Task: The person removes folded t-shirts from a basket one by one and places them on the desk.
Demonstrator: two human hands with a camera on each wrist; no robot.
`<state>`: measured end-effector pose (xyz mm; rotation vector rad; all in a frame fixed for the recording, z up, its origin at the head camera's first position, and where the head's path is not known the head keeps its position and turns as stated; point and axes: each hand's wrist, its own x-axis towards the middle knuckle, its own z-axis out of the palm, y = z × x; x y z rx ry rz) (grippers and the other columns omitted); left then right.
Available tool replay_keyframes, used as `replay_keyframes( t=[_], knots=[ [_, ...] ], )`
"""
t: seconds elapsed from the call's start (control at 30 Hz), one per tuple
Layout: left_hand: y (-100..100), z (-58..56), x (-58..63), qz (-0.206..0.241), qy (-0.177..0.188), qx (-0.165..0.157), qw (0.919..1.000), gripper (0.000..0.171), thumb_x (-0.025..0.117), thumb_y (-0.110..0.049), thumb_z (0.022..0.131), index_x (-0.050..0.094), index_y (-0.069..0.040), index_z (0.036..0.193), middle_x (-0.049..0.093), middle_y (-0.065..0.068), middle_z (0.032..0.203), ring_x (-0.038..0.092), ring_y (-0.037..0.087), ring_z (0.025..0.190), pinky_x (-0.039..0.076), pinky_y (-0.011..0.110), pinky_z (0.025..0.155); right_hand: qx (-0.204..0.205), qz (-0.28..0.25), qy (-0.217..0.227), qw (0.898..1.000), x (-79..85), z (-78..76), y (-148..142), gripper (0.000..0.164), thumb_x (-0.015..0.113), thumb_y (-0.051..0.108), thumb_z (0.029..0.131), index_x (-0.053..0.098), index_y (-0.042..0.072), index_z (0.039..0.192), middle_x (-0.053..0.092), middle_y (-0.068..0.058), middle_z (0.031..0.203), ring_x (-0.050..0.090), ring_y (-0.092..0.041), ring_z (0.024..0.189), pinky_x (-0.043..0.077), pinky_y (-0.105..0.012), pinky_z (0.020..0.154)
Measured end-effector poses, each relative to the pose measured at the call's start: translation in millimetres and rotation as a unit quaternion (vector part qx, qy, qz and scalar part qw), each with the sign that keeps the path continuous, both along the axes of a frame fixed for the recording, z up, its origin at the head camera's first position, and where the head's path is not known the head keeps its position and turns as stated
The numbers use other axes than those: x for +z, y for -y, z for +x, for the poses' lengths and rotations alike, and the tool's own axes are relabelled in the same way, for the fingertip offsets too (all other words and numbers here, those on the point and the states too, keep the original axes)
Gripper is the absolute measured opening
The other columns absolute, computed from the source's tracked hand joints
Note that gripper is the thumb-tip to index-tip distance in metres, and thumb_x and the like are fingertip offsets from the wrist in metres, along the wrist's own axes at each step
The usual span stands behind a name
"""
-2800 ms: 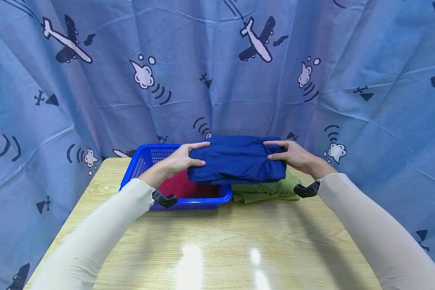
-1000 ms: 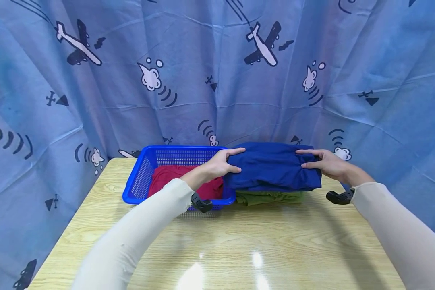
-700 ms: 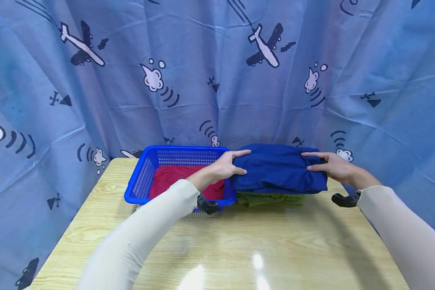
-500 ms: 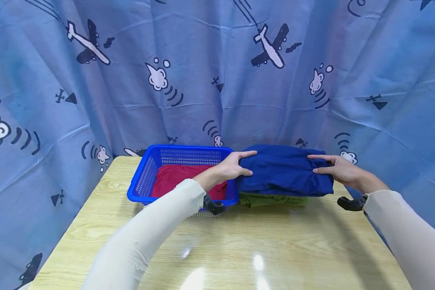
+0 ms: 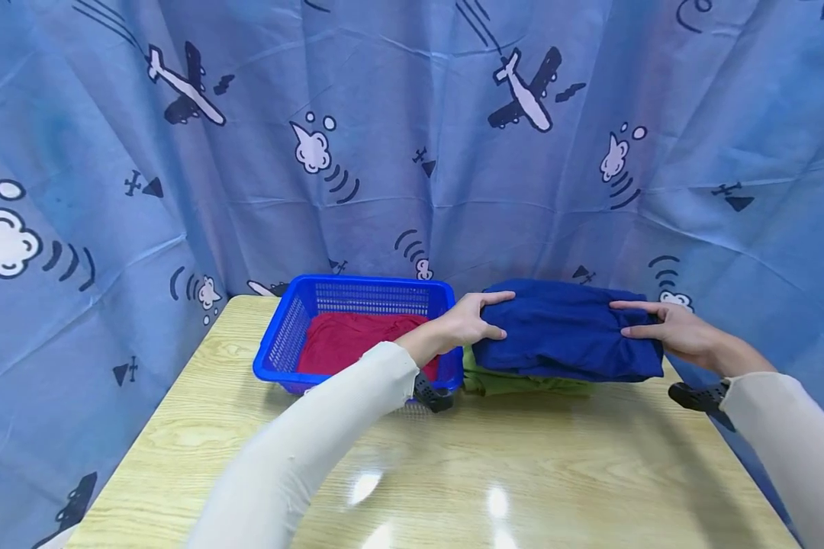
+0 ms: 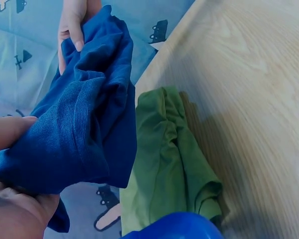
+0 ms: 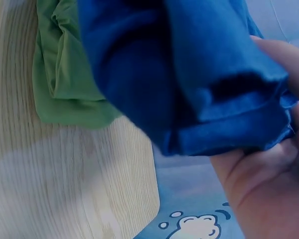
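Observation:
A folded dark blue garment (image 5: 566,332) is held level between both hands in the head view. My left hand (image 5: 461,322) grips its left end, thumb and index finger on top and the other fingers beneath. My right hand (image 5: 683,334) grips the right end in the same way. In the right wrist view, the palm of the right hand (image 7: 269,184) lies under the cloth. Raised above a folded green garment (image 6: 162,159) on the table, the blue one hides most of it in the head view.
A blue plastic basket (image 5: 278,328) with a folded red garment (image 5: 357,335) in it stands left of the green garment. The wooden table (image 5: 508,450) reaches back to a blue curtain (image 5: 398,137) printed with airplanes.
Both hands have carried the blue garment rightward, from partly over the basket to over the green garment and past its right side. The whole view has also shifted slightly.

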<state>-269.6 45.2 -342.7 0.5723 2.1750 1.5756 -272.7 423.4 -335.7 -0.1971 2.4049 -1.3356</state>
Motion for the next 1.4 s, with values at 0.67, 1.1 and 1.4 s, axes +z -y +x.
replay_keyframes(
  t=[0.67,1.1,1.4],
  knots=[
    [-27.8,5.2,-4.1,-0.005,-0.006,0.001,1.0,0.072,0.069,0.002,0.092,0.045,-0.027,0.154,0.021,0.004,0.17,0.019,0.025,0.158,0.034,0.047,0.122,-0.016,-0.003,0.009,1.0,4.1,10.2,-27.1,0.061,0.063,0.015,0.1,0.04,0.022,0.157,0.054,0.041,0.114,0.064,0.007,0.104,0.058,-0.023,0.086],
    [-44.5,7.0,-7.3,0.007,-0.003,0.007,0.9999,0.073,0.07,0.002,0.091,0.047,-0.028,0.152,0.026,0.0,0.168,0.018,0.021,0.158,0.033,0.046,0.123,-0.027,0.058,0.004,0.998,10.6,13.0,-35.1,0.069,0.063,0.024,0.1,0.029,0.022,0.161,0.009,-0.034,0.164,0.056,0.016,0.1,0.055,-0.019,0.087],
    [-60.6,10.1,-16.4,0.017,0.0,0.007,0.9998,0.073,0.072,0.003,0.089,0.049,-0.027,0.152,0.03,0.0,0.167,0.021,0.02,0.157,0.032,0.044,0.124,-0.027,0.085,-0.003,0.996,9.5,16.6,-50.2,0.071,0.065,0.027,0.099,0.03,0.017,0.161,0.007,-0.037,0.164,0.05,0.021,0.098,0.054,-0.017,0.085]
  ],
)
